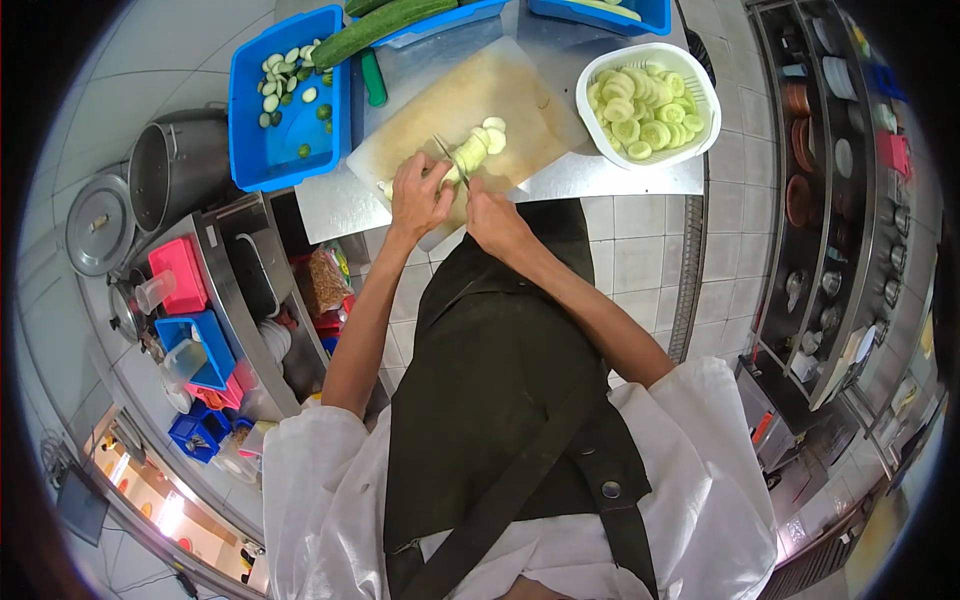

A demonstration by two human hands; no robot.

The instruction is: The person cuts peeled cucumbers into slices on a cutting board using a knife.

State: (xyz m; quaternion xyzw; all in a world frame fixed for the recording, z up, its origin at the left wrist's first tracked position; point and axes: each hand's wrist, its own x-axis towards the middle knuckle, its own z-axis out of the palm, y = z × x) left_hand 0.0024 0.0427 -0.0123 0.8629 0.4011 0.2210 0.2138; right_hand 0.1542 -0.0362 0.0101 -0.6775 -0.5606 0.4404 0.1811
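On the stained cutting board (540,105) lies a pale, peeled cucumber (448,172), partly cut. My left hand (420,195) presses it down with bent fingers close to the blade. A knife (446,152) is gripped in my right hand (494,218), which covers its handle; its thin blade stands across the cucumber. Beyond the blade, cut slices (472,152) lean together in a row, with a few small rounds (494,130) at the far end. A white basket (700,135) to the right holds many cucumber slices (640,105).
At the left stands a blue bin (245,130) with cucumber end pieces (285,75). Unpeeled green cucumbers (385,28) lie across its corner and a neighbouring blue tray. A tool with a green handle (373,78) lies beside the board. A large pot (180,170) sits further left.
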